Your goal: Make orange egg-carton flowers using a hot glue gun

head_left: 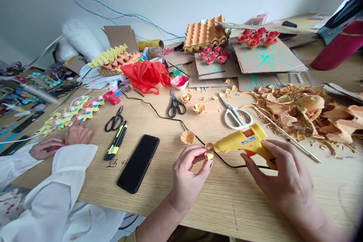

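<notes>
My left hand (188, 174) pinches a small orange paper flower piece (209, 155) between thumb and fingers. My right hand (279, 174) is wrapped round the handle of a yellow glue gun (241, 141), whose nozzle touches the flower piece. The gun's black cord (159, 115) runs left across the wooden table (198, 200). A finished orange paper flower (187, 137) lies just above my left hand.
A black phone (138, 162), a utility knife (116, 141), black scissors (114, 121), a second pair of black scissors (176, 106) and white scissors (235, 115) lie about. Egg-carton scraps (300, 107) pile at right. Another person's hands (61, 140) and white sleeve rest at left. Red flowers (256, 38) sit on cardboard.
</notes>
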A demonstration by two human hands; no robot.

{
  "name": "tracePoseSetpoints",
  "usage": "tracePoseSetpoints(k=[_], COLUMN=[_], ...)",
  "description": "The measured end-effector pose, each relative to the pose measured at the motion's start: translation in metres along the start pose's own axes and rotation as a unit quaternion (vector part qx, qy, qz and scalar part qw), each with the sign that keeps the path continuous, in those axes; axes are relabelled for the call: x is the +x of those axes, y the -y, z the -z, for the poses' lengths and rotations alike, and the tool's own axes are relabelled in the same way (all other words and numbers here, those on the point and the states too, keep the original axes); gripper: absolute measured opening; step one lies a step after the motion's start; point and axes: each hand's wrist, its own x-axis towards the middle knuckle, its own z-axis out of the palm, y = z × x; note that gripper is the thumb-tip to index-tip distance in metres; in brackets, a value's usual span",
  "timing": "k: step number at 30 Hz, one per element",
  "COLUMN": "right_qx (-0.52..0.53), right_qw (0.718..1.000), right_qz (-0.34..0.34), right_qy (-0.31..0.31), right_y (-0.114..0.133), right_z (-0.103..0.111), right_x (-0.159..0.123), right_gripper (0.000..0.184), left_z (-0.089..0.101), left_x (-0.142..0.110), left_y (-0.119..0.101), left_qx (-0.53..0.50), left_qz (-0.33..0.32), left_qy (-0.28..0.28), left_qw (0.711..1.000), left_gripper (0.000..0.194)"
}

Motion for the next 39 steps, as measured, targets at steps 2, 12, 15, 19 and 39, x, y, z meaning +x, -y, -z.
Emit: tracePoseSetpoints(k=[2,12,15,19,39], right_qx=[-0.003,-0.016,-0.022,-0.03,-0.006], right_qw=[1.0,1.0,0.999,0.999,0.998], right_qz=[0.007,0.021,0.027,0.03,0.033], right_qy=[-0.006,-0.016,-0.021,-0.023,-0.052], right_y=[-0.0004,0.0004,0.0003,-0.001,-0.0003], right_z=[0.0004,0.0026,0.0025,0.0019,0.002], right_x=[-0.0004,-0.0002,0.0004,0.0007,0.0009], right_gripper=[0.065,0.068,0.066,0.061,0.053], left_z=[-0.0002,-0.001,-0.0004,0.0002,-0.0005], left_x=[0.0003,-0.0002,0.0002,0.0,-0.0046], left_y=[-0.0004,-0.0007,-0.0012,-0.0012,0.0041], left_qx=[-0.006,-0.004,0.001,0.006,-0.041], left_qz=[0.0,-0.013,-0.016,-0.025,0.034], left_qy=[0.001,-0.002,0.0,0.001,0.009], left_qw=[1.0,1.0,1.0,1.0,0.999], left_gripper=[0.02,0.023,0.023,0.024,0.021])
